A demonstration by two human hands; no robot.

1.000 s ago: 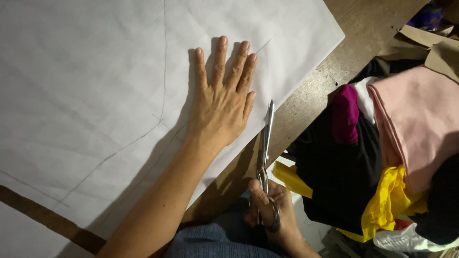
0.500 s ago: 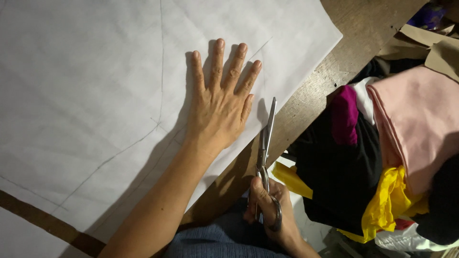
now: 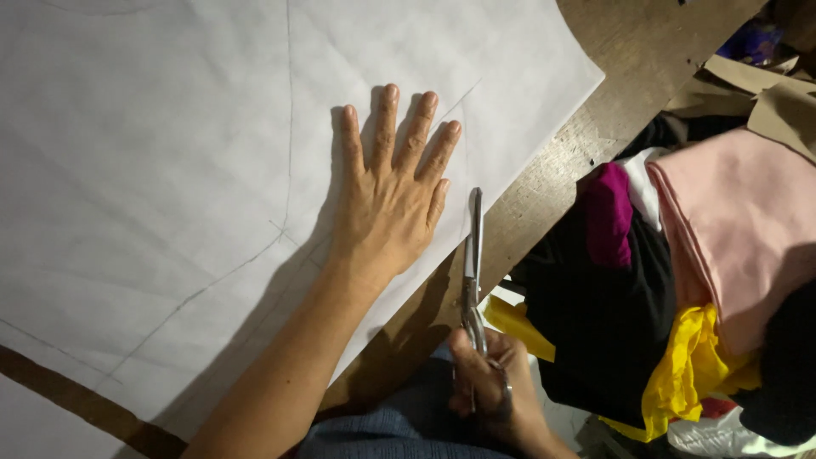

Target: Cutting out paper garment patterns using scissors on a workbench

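Your left hand (image 3: 393,200) lies flat and fully open on the big white paper sheet (image 3: 170,170), fingers spread, palm pressing it against the wooden table (image 3: 586,144) close to the sheet's near edge. Your right hand (image 3: 489,387) is closed around the handles of the scissors (image 3: 472,263), low in the view above your lap; the blades point away from you and meet the paper's edge just to the right of your left thumb. They look almost closed, though the angle makes the gap hard to judge.

That sheet covers most of the table and carries faint pencil lines, one running up from near your wrist and another slanting off to the lower left. Paper this thin is light and limp, likely to creep, buckle or tear if left loose, so a flat palm near the blades seems the best hold, rather than pinching an edge. Scissors like these are stiff and probably fairly heavy, best held by the loops as you have them.

Beyond the table's edge on your right sits a heap of cloth (image 3: 680,280): pink, black, magenta and yellow.
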